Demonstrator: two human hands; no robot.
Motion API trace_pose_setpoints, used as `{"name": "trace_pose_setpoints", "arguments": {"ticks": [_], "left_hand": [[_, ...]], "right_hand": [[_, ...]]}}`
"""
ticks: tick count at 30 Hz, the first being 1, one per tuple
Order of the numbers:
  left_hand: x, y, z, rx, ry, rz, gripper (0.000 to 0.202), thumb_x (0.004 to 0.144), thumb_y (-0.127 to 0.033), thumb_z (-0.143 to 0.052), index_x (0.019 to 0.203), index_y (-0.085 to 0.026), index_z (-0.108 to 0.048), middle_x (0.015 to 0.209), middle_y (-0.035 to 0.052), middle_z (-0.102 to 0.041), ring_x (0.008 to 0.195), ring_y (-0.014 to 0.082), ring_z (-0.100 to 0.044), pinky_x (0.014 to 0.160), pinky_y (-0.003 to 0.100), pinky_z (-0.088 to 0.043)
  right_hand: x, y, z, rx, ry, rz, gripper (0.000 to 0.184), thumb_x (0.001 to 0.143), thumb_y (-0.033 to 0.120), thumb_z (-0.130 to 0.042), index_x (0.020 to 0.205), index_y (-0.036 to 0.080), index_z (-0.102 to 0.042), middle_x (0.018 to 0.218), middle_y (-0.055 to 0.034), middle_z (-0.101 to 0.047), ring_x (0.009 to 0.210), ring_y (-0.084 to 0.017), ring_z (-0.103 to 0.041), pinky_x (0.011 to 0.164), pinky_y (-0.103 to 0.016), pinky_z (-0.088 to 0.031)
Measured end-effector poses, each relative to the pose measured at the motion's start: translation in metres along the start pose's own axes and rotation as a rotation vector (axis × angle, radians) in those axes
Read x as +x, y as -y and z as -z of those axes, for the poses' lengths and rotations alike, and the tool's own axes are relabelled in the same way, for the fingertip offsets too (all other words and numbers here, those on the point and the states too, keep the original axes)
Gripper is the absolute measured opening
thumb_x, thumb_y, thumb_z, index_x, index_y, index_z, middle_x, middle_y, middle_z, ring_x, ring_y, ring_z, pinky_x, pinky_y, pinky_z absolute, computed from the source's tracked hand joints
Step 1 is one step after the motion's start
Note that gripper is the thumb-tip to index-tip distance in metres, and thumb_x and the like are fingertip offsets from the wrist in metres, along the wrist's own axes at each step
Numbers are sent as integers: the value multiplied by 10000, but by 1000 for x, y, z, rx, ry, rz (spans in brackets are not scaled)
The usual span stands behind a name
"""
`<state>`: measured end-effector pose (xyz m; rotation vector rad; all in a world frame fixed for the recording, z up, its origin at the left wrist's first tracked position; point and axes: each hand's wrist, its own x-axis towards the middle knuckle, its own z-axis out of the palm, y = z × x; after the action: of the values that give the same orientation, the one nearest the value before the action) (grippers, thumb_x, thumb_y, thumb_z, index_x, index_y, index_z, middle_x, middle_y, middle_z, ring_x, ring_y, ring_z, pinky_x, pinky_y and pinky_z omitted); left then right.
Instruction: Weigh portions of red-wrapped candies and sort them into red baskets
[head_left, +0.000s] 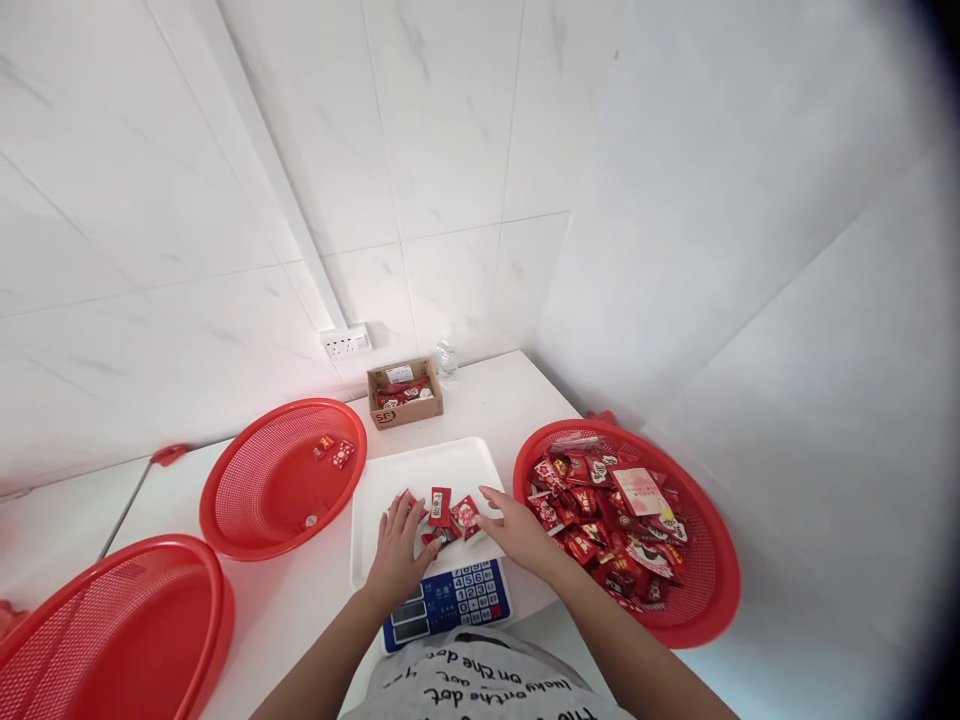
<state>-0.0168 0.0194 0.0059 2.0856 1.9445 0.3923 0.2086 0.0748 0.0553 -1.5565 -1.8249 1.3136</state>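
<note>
A white tray (420, 470) sits on a blue digital scale (450, 600) in front of me. Several small red packets (442, 508) lie on the tray's near half. My left hand (396, 550) rests palm down on the tray with fingers spread, its fingertips touching the leftmost packets. My right hand (517, 530) reaches in from the right, fingers stretched out, touching the rightmost packet (465, 514). Neither hand grips anything.
A red basket (705, 540) full of red packets stands to the right. Left of the tray is a red basket (225, 510) holding a few packets, and another red basket (112, 640) nearer left. A small cardboard box (405, 410) stands against the tiled wall, below a socket (345, 342).
</note>
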Motion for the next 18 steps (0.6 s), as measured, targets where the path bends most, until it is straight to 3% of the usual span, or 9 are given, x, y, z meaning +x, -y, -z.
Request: {"name": "trace_pose_setpoints", "arguments": {"ticks": [3, 8, 13, 18], "left_hand": [[3, -7, -1, 28, 11, -8, 605, 874, -459, -449, 1408, -188, -362, 1522, 146, -277, 1419, 307, -167, 1110, 557, -211], [15, -32, 1, 97, 82, -3, 688, 854, -573, -418, 1429, -204, -338, 1540, 136, -230, 1425, 338, -108, 1113, 598, -108], [33, -53, -4, 167, 116, 81, 765, 825, -675, -352, 1442, -222, -322, 1534, 155, -231, 1415, 394, -100, 1062, 686, -21], [51, -40, 0, 171, 183, -39, 693, 856, -626, -348, 1438, -248, -328, 1539, 120, -235, 1424, 340, -119, 1098, 638, -27]], "right_hand": [[-11, -20, 4, 4, -128, 73, 469, 817, 340, -469, 1251, 180, -544, 1296, -108, -566, 1168, -219, -534, 920, -342, -482], [-43, -80, 19, -207, -396, 82, 429, 837, 355, -399, 1182, 173, -577, 1258, -125, -579, 1207, -244, -493, 1064, -436, -359], [-64, -112, 14, -311, -368, -37, 489, 860, 438, -352, 1206, 163, -561, 1285, -144, -553, 1222, -266, -478, 1053, -457, -372], [-64, -111, 10, -313, -323, -46, 536, 888, 441, -285, 1251, 134, -532, 1322, -144, -526, 1257, -255, -447, 1084, -438, -342]]}}
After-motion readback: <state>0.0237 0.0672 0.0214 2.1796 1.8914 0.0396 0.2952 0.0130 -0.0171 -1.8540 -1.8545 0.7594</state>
